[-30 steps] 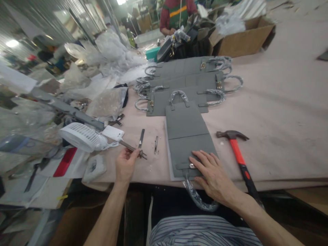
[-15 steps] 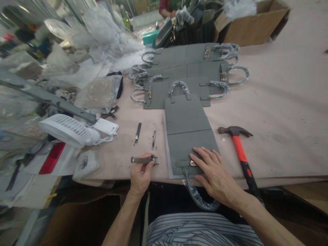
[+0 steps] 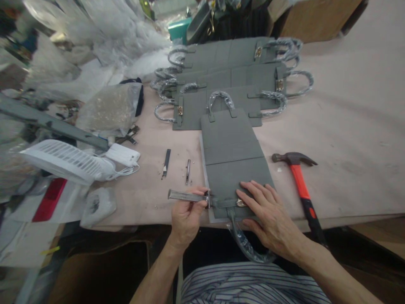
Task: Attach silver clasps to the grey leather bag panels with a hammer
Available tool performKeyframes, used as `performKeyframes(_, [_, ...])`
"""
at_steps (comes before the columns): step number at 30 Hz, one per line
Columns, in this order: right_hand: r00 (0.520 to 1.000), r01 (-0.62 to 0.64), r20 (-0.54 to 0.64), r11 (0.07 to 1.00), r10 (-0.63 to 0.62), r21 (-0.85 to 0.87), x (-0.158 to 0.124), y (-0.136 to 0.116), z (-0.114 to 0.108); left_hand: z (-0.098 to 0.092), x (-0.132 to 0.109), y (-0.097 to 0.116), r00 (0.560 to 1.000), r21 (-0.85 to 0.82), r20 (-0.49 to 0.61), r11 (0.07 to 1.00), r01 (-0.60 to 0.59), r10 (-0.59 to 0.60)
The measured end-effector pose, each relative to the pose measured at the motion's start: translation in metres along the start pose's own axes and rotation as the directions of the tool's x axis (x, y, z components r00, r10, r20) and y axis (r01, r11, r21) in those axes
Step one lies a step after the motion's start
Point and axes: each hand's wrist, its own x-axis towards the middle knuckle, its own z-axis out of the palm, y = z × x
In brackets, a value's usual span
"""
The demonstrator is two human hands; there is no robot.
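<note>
A grey handbag panel [image 3: 232,141] lies lengthwise on the table before me, over a pale sheet. My right hand [image 3: 268,213] rests on its near end with fingers spread, beside the gold-coloured clasp [image 3: 241,203]. The near handle [image 3: 245,245], wrapped in clear film, hangs past the table edge. My left hand [image 3: 186,217] pinches a pronged metal punch [image 3: 186,196], held sideways. Its pronged end is at the panel's left edge, by the strap [image 3: 223,202]; whether it touches cannot be told.
A claw hammer [image 3: 299,181] lies on the right. Two small metal tools, a flat one [image 3: 166,162] and a thin one [image 3: 188,171], lie left of the panel. Behind are more grey panels [image 3: 218,99] and a cardboard box [image 3: 319,19]. A white fan [image 3: 63,160] and plastic bags crowd the left.
My left hand has moved right with the punch, bringing its pronged end to the panel's edge. My right hand stays on the panel. The camera view has shifted slightly.
</note>
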Motion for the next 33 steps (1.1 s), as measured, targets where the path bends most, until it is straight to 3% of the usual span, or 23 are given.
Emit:
performKeyframes(5, [1.000, -0.008, 0.006, 1.000, 0.008, 0.003, 0.000, 0.000, 0.001, 0.012, -0.001, -0.006, 0.994, 0.040, 0.096, 0.998, -0.054, 0.050])
performKeyframes(21, [1.000, -0.005, -0.016, 1.000, 0.005, 0.027, 0.001, -0.002, -0.002, 0.018, -0.001, -0.003, 0.987, 0.096, 0.116, 0.988, -0.123, 0.112])
performKeyframes(29, [1.000, -0.006, -0.022, 1.000, 0.006, 0.022, 0.001, -0.002, 0.001, 0.025, 0.003, -0.003, 0.953, 0.182, 0.166, 0.942, -0.282, 0.253])
performKeyframes(33, [1.000, -0.016, -0.009, 0.997, 0.017, 0.070, 0.001, -0.002, -0.001, 0.027, 0.002, -0.005, 0.960, 0.160, 0.150, 0.953, -0.258, 0.235])
